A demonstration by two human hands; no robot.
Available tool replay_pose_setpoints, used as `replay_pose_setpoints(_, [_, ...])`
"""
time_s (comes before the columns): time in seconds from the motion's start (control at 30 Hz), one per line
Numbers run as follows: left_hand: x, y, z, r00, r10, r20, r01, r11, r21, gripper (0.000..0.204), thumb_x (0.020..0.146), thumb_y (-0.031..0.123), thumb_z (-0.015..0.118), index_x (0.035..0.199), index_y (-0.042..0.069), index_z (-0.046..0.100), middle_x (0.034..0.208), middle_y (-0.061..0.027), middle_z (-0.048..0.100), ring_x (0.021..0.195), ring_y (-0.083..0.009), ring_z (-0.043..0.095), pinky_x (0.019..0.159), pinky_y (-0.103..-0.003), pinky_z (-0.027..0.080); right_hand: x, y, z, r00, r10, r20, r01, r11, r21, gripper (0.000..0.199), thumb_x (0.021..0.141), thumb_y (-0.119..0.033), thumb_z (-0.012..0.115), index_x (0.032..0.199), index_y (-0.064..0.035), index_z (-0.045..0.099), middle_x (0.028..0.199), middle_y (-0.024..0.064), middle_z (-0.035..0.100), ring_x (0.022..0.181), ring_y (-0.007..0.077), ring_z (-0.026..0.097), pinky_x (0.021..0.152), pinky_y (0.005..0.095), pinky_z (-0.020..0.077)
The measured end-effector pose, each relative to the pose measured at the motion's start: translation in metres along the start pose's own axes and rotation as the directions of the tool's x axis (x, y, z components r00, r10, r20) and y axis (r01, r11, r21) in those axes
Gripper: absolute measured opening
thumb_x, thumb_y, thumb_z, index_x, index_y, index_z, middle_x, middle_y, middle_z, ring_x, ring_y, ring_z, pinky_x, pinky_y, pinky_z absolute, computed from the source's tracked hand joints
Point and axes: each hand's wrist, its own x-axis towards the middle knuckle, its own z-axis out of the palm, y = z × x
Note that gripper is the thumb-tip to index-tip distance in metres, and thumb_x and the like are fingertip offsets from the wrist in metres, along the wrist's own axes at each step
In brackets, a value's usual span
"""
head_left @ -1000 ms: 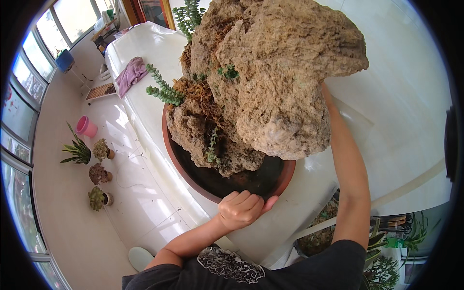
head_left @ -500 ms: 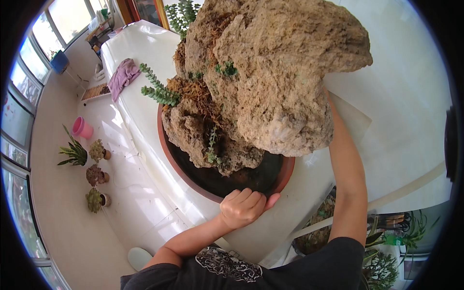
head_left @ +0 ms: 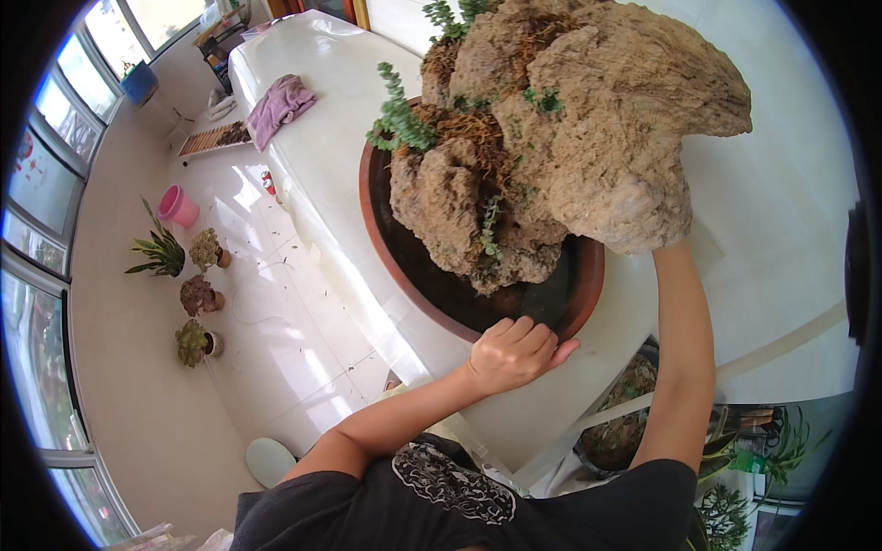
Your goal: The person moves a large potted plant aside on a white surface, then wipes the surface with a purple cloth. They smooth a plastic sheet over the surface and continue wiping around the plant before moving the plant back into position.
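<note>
A large craggy tan rock (head_left: 606,138) stands in a round reddish-brown basin (head_left: 401,294) with a dark inside. Green trailing succulents (head_left: 397,115) and brown fibrous moss (head_left: 482,142) grow in its hollows. My left hand (head_left: 516,354) is closed over the near rim of the basin, fingers curled inward and thumb out to the right. My right forearm (head_left: 684,349) reaches up along the right side, and the rock's overhang hides that hand. Whether it touches rock or basin cannot be seen.
The basin rests on a table under a glossy white cover (head_left: 322,55), with a purple cloth (head_left: 280,106) at its far left. Potted plants (head_left: 193,342) and a pink bucket (head_left: 179,208) stand on the floor at left. A dark planter (head_left: 625,413) sits low beside my right arm.
The rock and basin appear turned slightly clockwise, and the whole view has shifted too. My left hand stays on the near rim; the rock now covers my right wrist.
</note>
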Motion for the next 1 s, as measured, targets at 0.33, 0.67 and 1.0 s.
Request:
replay_pose_setpoints(0.33, [0.003, -0.013, -0.032, 0.997, 0.066, 0.031, -0.057, 0.971, -0.232, 0.035, 0.073, 0.02, 0.075, 0.103, 0.003, 0.067, 0.088, -0.0057, 0.058, 0.079, -0.0206, 0.057, 0.067, -0.033, 0.047, -0.036, -0.027, -0.006, 0.979, 0.136, -0.149, -0.094, 0.962, 0.256, 0.041, 0.084, -0.015, 0.063, 0.121, 0.0038, 0.059, 0.12, 0.0176, 0.063, 0.112, 0.0306, 0.06, 0.095, 0.0351, 0.0457])
replay_pose_setpoints(0.67, [-0.06, -0.098, -0.125, 0.908, -0.369, -0.201, 0.358, 0.929, -0.089, 0.032, 0.08, -0.009, 0.059, 0.112, -0.004, 0.056, 0.104, -0.0163, 0.059, 0.099, -0.0316, 0.056, 0.087, -0.037, 0.044, -0.09, -0.101, -0.008, 0.841, 0.523, -0.143, -0.541, 0.797, -0.269, 0.023, 0.087, -0.012, 0.059, 0.107, -0.0047, 0.065, 0.099, 0.0181, 0.069, 0.09, 0.0339, 0.067, 0.081, 0.0398, 0.0512])
replay_pose_setpoints(1.0, [-0.098, -0.15, -0.14, 0.711, -0.669, -0.217, 0.664, 0.74, -0.107, 0.032, 0.092, 0.01, 0.061, 0.123, 0.003, 0.054, 0.113, -0.0087, 0.059, 0.096, -0.0198, 0.054, 0.083, -0.034, 0.043, -0.142, -0.112, -0.032, 0.772, 0.633, -0.061, -0.567, 0.729, 0.382, 0.022, 0.092, -0.002, 0.054, 0.111, -0.0036, 0.064, 0.103, 0.0102, 0.07, 0.092, 0.0157, 0.065, 0.083, 0.0279, 0.0493])
